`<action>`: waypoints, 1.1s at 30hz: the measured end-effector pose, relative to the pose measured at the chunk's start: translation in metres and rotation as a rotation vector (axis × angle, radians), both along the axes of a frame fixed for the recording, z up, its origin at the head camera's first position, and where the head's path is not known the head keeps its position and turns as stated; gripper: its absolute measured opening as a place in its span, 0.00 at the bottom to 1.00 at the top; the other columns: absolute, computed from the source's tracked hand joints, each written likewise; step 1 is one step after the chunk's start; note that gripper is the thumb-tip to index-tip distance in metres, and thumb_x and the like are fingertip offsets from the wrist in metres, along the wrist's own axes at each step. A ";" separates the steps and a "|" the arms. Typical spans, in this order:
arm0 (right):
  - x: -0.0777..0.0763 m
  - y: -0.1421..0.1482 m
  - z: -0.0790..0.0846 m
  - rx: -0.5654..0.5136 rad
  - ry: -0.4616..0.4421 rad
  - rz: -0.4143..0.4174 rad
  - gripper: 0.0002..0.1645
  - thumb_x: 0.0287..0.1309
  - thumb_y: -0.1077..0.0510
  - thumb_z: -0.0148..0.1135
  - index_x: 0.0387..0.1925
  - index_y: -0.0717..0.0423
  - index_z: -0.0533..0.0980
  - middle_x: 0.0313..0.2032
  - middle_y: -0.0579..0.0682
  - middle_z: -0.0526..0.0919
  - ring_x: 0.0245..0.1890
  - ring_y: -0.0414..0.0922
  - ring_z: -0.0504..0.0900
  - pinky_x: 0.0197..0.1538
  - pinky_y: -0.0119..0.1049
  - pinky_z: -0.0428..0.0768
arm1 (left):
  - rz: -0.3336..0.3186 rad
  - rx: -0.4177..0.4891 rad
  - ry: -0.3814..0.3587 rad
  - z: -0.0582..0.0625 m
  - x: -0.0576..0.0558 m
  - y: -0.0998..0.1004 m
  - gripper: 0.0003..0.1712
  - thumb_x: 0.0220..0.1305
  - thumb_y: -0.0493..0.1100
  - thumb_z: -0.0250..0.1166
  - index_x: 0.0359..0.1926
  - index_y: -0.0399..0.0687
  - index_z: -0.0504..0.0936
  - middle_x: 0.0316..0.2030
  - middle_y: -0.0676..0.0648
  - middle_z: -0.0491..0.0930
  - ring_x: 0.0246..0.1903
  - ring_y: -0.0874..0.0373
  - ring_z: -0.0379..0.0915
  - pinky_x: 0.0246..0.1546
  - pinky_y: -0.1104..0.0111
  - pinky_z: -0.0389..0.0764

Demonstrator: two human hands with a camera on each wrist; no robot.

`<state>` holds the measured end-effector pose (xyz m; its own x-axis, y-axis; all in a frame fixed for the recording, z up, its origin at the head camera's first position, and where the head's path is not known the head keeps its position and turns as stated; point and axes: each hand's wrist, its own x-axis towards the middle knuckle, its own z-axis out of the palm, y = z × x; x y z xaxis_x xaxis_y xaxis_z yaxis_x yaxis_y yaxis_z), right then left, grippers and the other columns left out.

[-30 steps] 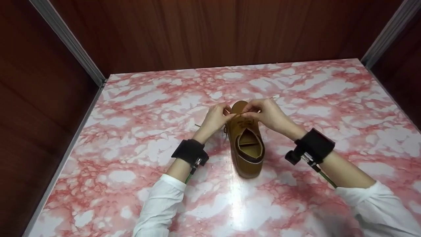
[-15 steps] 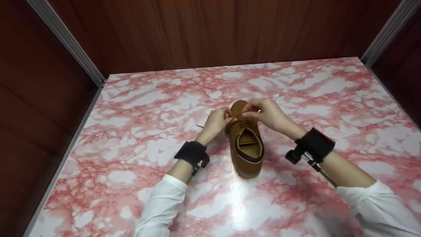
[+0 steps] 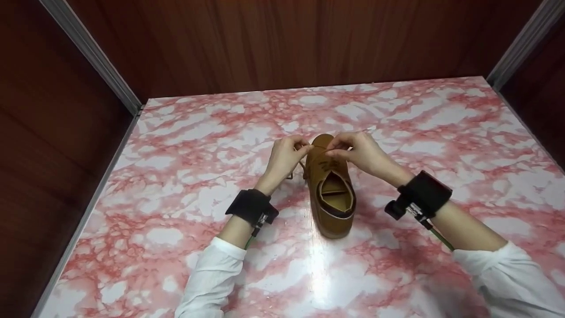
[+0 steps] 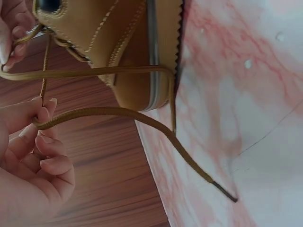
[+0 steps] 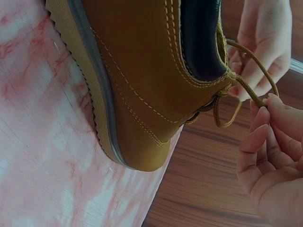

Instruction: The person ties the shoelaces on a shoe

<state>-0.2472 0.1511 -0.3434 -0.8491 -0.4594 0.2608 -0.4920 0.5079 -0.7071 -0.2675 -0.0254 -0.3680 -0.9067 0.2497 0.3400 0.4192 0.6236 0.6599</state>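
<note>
A tan lace-up boot [image 3: 332,227] stands upright on the table, its toe pointing away from me and its dark padded collar [image 5: 201,40] nearest. Over its front, my left hand [image 3: 283,155] pinches a brown shoelace [image 4: 94,113] between thumb and forefinger. The lace's free end, with a dark tip [image 4: 225,191], trails past the boot's side in the left wrist view. My right hand [image 3: 364,154] pinches another stretch of lace [image 5: 251,92], bent into a loop in the right wrist view. Whether the lace crosses into a knot at the eyelets is partly hidden by the fingers.
The boot rests on a red-and-white marbled tabletop [image 3: 198,145]. Dark wood panels [image 3: 282,44] rise behind it and at both sides, with grey metal posts [image 3: 95,57] in the corners. Each wrist wears a black strap [image 3: 423,194] with a small camera.
My left hand dipped toward the boot's laces, then drew back up and left, holding lace. Lace now spans the gap between both hands. The right hand stays nearly still.
</note>
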 end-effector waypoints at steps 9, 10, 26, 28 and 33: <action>0.001 0.000 -0.001 0.007 0.026 -0.001 0.10 0.34 0.50 0.52 0.22 0.50 0.71 0.20 0.43 0.72 0.20 0.37 0.68 0.21 0.30 0.65 | 0.012 0.040 0.030 0.012 0.013 -0.006 0.06 0.40 0.46 0.55 0.18 0.50 0.73 0.13 0.56 0.67 0.14 0.67 0.60 0.13 0.76 0.60; 0.001 0.000 -0.001 0.009 0.032 -0.001 0.10 0.34 0.50 0.52 0.22 0.50 0.71 0.20 0.43 0.72 0.20 0.37 0.68 0.21 0.29 0.65 | 0.012 0.044 0.039 0.013 0.015 -0.007 0.06 0.40 0.46 0.55 0.18 0.50 0.73 0.13 0.56 0.67 0.14 0.67 0.60 0.14 0.76 0.60; 0.003 0.000 0.002 0.004 0.026 0.009 0.09 0.36 0.51 0.52 0.22 0.52 0.71 0.20 0.44 0.72 0.20 0.37 0.68 0.20 0.30 0.65 | -0.015 0.111 0.046 0.028 0.045 -0.005 0.06 0.40 0.46 0.55 0.17 0.50 0.72 0.11 0.56 0.67 0.11 0.67 0.60 0.11 0.76 0.60; 0.003 0.001 0.002 0.009 0.035 0.008 0.09 0.36 0.51 0.52 0.22 0.52 0.71 0.20 0.44 0.72 0.20 0.37 0.68 0.20 0.30 0.65 | -0.024 0.123 0.028 0.029 0.048 -0.003 0.06 0.40 0.46 0.55 0.17 0.50 0.72 0.12 0.57 0.67 0.12 0.67 0.60 0.12 0.76 0.60; 0.003 0.002 0.002 0.019 0.062 0.014 0.09 0.36 0.52 0.52 0.22 0.51 0.71 0.20 0.43 0.72 0.21 0.36 0.68 0.21 0.29 0.65 | -0.036 0.122 -0.030 0.031 0.053 0.000 0.07 0.40 0.48 0.54 0.18 0.51 0.72 0.12 0.56 0.68 0.11 0.68 0.60 0.11 0.76 0.60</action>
